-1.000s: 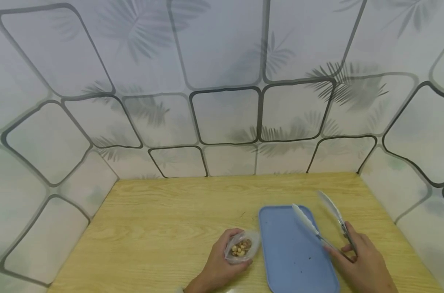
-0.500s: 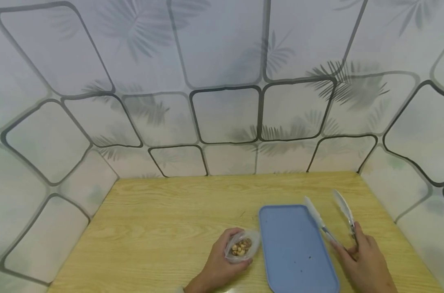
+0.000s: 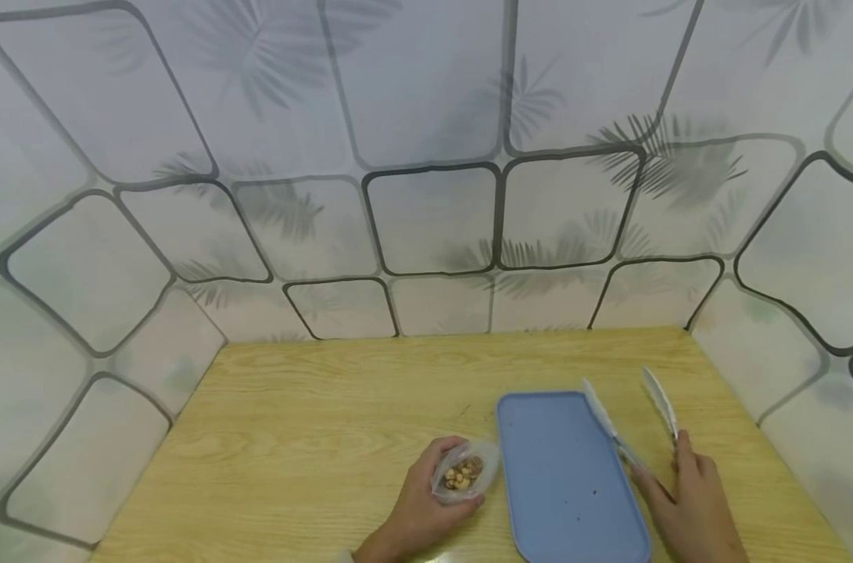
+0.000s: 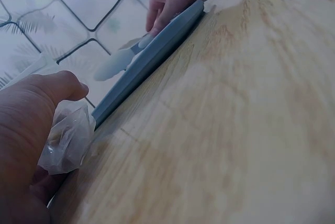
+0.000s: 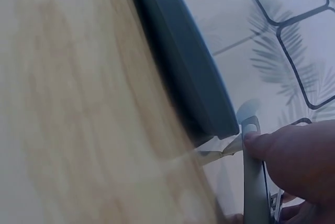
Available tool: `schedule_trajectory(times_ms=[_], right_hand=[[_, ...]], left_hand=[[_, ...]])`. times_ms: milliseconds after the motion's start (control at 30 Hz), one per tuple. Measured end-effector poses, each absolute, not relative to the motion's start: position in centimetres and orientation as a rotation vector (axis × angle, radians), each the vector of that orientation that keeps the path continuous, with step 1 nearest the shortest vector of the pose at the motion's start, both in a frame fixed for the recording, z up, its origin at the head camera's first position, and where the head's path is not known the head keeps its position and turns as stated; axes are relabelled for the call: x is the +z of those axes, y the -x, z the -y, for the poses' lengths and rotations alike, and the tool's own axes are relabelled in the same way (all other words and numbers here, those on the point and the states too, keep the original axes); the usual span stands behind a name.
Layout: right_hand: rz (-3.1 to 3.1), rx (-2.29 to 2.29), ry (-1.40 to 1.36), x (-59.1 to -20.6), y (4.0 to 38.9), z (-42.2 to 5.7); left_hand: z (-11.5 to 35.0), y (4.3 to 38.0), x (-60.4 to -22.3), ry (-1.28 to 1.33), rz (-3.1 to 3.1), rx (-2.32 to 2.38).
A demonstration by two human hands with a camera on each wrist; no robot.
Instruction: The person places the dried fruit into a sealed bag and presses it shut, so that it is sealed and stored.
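My left hand (image 3: 426, 504) curls round a small clear plastic bag (image 3: 492, 461) just left of the blue tray. Its mouth faces up, and brown and pale nuts (image 3: 461, 475) show inside. In the left wrist view the crinkled bag (image 4: 65, 143) sits between thumb and fingers. My right hand (image 3: 697, 500) holds a pair of tongs (image 3: 661, 399) at the tray's right edge. The tongs' two pale tips are spread apart and point away from me, with nothing between them. In the right wrist view my thumb (image 5: 256, 143) lies on one metal arm of the tongs.
The blue tray (image 3: 560, 446) lies on the wood-grain table (image 3: 292, 438), a few dark crumbs on it. Patterned panels (image 3: 433, 219) wall the table at the back and both sides.
The tongs have moved right, from over the tray to its right edge, and the right hand has shifted and lowered with them. The left hand and bag have stayed in place.
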State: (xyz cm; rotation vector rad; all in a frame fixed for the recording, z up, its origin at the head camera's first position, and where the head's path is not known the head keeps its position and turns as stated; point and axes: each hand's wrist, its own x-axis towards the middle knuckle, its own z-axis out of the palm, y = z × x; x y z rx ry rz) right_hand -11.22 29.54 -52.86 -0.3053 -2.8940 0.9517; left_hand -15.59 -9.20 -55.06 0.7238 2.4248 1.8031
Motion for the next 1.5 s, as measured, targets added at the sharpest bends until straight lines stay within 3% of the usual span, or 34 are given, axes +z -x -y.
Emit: schedule_trajectory(times_ms=[833,1500], right_hand=[[2.688,1.091,0.148,-52.3,10.6,-29.2],[2.309,1.006,-0.56,-46.9,12.8,-21.7]], left_hand=[[8.9,15.4,-54.9,-0.701,-2.365,1.853],[8.4,15.3,-51.6,-0.688,-2.282,1.91]])
